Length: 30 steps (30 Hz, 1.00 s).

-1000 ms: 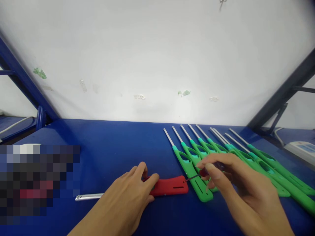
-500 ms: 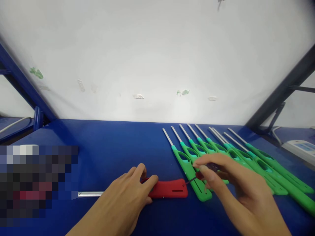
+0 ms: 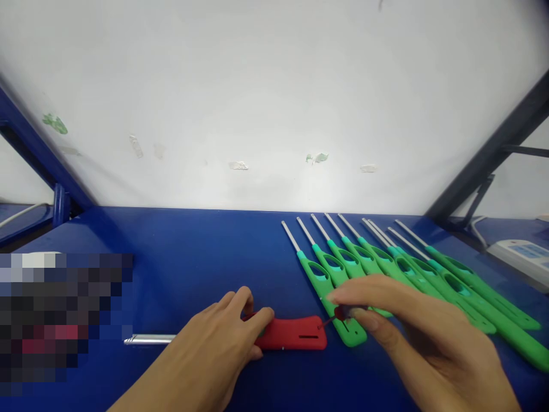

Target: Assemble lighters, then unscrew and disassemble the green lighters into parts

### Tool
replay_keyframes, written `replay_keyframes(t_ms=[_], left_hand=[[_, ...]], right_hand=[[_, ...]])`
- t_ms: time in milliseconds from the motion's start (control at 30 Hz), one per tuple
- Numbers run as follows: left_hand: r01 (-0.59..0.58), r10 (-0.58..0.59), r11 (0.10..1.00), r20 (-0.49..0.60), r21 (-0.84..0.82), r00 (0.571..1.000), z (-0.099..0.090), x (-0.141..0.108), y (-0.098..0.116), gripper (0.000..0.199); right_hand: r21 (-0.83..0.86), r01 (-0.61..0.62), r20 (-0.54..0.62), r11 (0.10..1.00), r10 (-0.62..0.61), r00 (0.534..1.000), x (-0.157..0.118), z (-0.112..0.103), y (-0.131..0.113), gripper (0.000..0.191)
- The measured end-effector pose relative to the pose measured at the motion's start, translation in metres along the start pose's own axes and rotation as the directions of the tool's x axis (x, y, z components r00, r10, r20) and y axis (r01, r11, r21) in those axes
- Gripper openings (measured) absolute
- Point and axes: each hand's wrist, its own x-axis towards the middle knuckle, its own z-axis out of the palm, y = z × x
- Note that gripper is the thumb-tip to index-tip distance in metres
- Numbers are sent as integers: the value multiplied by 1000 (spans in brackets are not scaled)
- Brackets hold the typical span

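A red long-neck gas lighter (image 3: 295, 333) lies flat on the blue table, its metal tube pointing left. My left hand (image 3: 223, 337) is closed over its middle, hiding the trigger area. My right hand (image 3: 412, 332) pinches a small screwdriver (image 3: 339, 313) with a dark red handle. The screwdriver's thin shaft slants down to the left, and its tip is at the small hole near the lighter's right end. Under and behind my right hand lies the nearest green lighter (image 3: 350, 333), one of several in a slanted row; the hand partly covers some of them.
More green lighters (image 3: 454, 286) fan out to the right. A white device with a blue panel (image 3: 525, 252) stands at the far right. Metal frame bars (image 3: 484, 154) flank the white wall (image 3: 274, 103). A pixelated patch hides the table's left side.
My right hand has rolled and lowered around the screwdriver, so its shaft lies flatter, with the tip still at the lighter's end. My left hand keeps its hold. The view has shifted slightly.
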Motion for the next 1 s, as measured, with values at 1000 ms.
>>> replay_keyframes(t_ms=[1000], left_hand=[[-7,7,1000,-7,-8,1000,5,0,-5,41]], right_hand=[[181,-33,-41,983,42,998,3,2,-7,17]])
